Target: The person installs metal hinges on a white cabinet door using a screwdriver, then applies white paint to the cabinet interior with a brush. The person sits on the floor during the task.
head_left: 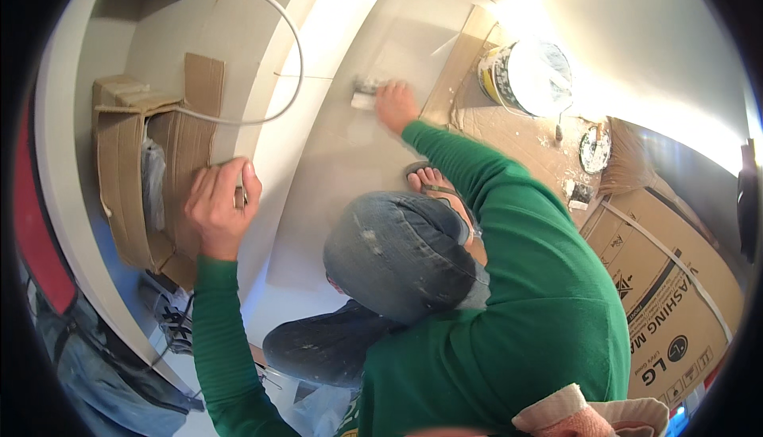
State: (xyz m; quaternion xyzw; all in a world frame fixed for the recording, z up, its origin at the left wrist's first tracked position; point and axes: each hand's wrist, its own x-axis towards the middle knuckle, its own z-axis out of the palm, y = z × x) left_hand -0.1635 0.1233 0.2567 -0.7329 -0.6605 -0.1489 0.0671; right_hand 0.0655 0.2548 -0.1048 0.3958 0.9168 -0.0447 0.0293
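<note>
My right hand [397,107] reaches forward, closed round what looks like a putty knife [365,99], grey and white and slightly blurred. The tool lies against the smooth pale panel [342,147] in front of me. My left hand [222,205] is raised on the left with its fingers curled toward the thumb. A small light patch shows between thumb and fingers; I cannot make out whether it is an object. That hand is next to an opened cardboard box [127,175] with clear plastic in it.
A bucket [497,71] smeared with white paste stands on cardboard [477,123] at the far right. Near it lie a round paste-covered lid [594,148], a brush [628,155] and a large carton [675,286]. A pale cable [296,40] loops at upper left.
</note>
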